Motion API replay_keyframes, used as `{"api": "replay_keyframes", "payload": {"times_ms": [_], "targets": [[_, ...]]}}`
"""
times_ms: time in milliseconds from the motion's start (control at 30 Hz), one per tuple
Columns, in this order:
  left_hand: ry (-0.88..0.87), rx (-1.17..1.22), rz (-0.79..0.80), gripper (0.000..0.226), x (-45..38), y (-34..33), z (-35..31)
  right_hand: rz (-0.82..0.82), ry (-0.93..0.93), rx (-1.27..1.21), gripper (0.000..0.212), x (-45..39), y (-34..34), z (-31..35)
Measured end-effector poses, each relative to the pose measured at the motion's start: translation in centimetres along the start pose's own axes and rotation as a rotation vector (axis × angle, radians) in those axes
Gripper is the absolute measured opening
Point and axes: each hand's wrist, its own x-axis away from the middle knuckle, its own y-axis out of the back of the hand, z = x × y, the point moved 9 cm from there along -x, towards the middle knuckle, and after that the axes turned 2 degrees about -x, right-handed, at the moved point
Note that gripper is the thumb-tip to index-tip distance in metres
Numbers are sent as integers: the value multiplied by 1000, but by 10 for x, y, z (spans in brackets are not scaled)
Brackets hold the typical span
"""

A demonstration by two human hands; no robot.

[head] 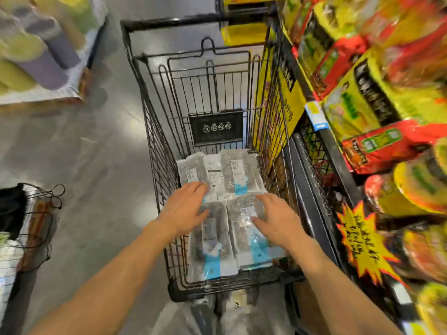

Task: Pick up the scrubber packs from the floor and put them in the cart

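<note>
A black wire cart (pixel 154 131) stood in the middle of the frame, with its near rim at the bottom centre. Several scrubber packs (pixel 223 172) lay flat on its bottom. Three or so were in a row at the far end, under a small black sign (pixel 216 128) on the cart's inner wall. Two more lay side by side at the near end: the near left pack (pixel 212 250) and the near right pack (pixel 249 238). Each pack was clear, showed steel wool inside, and had a blue and white card at its lower end.

Both forearms came in from the bottom of the frame. The left hand (pixel 187 206) was over the near left pack, palm down, with fingers straight and a little spread; the fingertips reached to the edge of the far row. The right hand (pixel 275 218) was over the near right pack, also palm down with fingers spread and holding nothing. Whether the palms touched the packs or hung just above them, I could not tell.

At the right edge of the frame were blurred shelves (pixel 333 151) with yellow and red packages, and a yellow starburst tag (pixel 362 243) at the lower right. The grey floor (pixel 96 165) filled the left side. A stack of boxes (pixel 41 56) stood in the upper left.
</note>
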Motion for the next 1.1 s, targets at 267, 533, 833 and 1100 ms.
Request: {"api": "replay_keyframes", "payload": {"times_ms": [267, 533, 833, 1100], "targets": [[-145, -160, -140, 77, 33, 116, -19, -158, 6, 170, 67, 44, 117, 55], [-296, -158, -272, 85, 46, 199, -8, -283, -128, 225, 89, 81, 171, 98], [-682, -226, -261, 87, 75, 225, -69, -467, -447, 168, 91, 199, 185, 134], [-1209, -249, -185, 85, 205, 179, -237, -642, -945, 50, 88, 439, 116, 117]]}}
